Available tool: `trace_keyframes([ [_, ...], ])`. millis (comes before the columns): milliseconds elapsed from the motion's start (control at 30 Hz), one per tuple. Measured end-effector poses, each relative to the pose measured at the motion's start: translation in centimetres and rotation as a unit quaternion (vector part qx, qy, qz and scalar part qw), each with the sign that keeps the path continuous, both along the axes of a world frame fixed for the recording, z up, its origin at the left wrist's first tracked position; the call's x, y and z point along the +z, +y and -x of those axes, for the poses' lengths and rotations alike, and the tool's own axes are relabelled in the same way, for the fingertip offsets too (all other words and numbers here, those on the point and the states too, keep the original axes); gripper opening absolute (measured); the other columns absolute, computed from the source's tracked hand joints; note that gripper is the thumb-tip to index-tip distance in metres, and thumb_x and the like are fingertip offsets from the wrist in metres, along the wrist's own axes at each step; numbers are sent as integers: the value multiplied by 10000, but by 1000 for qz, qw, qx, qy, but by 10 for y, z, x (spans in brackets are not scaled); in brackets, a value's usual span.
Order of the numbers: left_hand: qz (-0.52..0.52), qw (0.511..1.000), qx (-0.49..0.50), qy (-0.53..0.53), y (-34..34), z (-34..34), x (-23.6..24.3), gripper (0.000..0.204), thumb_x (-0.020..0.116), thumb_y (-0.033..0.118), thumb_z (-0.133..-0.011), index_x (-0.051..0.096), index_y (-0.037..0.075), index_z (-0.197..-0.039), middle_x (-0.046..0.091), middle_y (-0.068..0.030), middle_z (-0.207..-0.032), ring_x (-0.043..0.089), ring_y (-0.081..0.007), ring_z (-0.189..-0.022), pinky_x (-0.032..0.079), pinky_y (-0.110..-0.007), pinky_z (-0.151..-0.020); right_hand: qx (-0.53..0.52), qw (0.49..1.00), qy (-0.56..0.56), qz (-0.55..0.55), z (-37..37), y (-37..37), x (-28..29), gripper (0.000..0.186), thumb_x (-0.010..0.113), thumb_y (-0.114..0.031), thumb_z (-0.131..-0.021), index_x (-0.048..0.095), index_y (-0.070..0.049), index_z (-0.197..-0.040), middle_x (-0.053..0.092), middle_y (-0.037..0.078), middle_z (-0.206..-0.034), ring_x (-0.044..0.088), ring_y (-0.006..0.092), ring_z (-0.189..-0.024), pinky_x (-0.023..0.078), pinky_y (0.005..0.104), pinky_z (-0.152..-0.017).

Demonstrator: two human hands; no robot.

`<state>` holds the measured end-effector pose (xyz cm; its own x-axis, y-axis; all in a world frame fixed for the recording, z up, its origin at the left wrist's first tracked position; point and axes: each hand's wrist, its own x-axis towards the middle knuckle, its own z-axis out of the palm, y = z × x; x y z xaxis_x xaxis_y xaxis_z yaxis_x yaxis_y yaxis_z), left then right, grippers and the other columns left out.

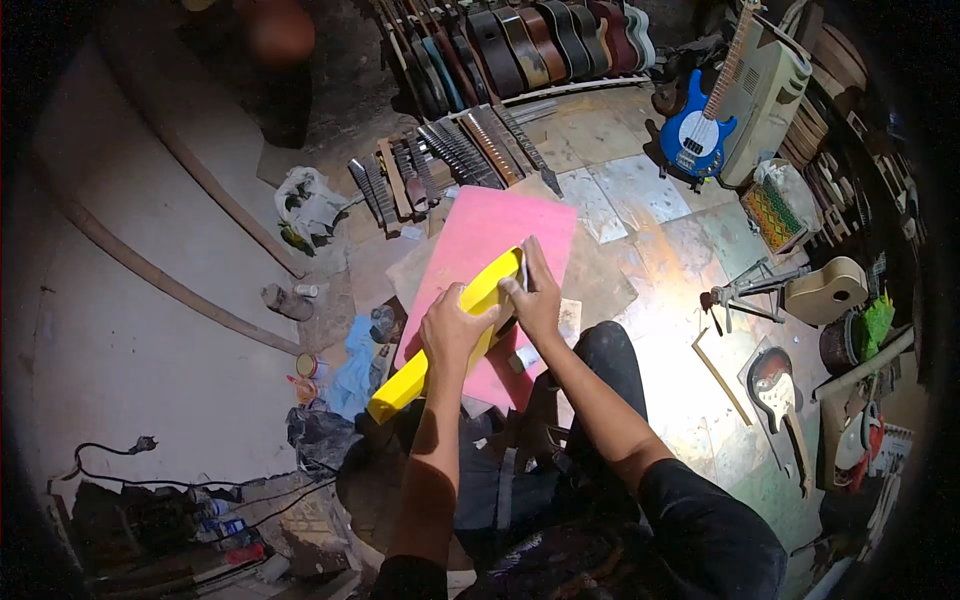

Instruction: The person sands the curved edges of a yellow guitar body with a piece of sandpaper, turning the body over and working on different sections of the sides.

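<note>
A long, bright yellow piece (403, 388) with smooth faces slants across my lap, its near end low on the left and its far end up by my right hand. My left hand (452, 325) grips it around the middle, thumb reaching along its side. At the far end my right hand (537, 295) clasps it, thumb on the near side and fingers stretched along the end. Whether anything thin lies under the right fingers I cannot tell. Beneath both hands lies a flat pink board (510, 220). A small white block (523, 358) rests near its right edge.
Guitar necks and fretboards (462, 148) lie beyond the board, before a row of guitar bodies (540, 45). A blue bass guitar (693, 130) leans at the far right. A sunburst guitar (775, 385) lies on the right floor. Blue cloth (352, 372) and tins (311, 366) sit at left.
</note>
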<state>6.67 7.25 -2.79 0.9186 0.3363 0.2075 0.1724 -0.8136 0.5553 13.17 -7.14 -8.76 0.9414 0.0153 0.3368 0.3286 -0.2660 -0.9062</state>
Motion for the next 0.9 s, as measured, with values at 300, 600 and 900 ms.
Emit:
trace_keyframes([
  [300, -2, 1000, 11, 6, 4, 0, 2, 533, 886, 420, -697, 725, 87, -1081, 764, -168, -971, 735, -391, -911, 581, -477, -785, -10, 996, 23, 84, -10, -30, 17, 523, 569, -22, -903, 625, -56, -1422, 642, 208, -1418, 626, 334, -1315, 477, 360, -1104],
  [600, -20, 1000, 15, -11, -14, 4, -3, 494, 867, 442, -695, 719, 102, -1022, 751, -164, -979, 721, -399, -919, 572, -487, -790, 77, 983, 5, 166, -8, -47, 46, 455, 668, -37, -852, 717, -144, -1292, 716, 152, -1281, 731, 349, -1077, 597, 413, -915],
  [900, -23, 1000, 14, -15, -16, 8, -2, 446, 849, 398, -721, 723, 117, -1042, 740, -145, -979, 715, -390, -931, 569, -492, -803, 121, 983, -2, 138, 25, -33, 60, 489, 671, -4, -827, 710, -130, -1298, 722, 179, -1224, 726, 368, -1067, 591, 405, -910],
])
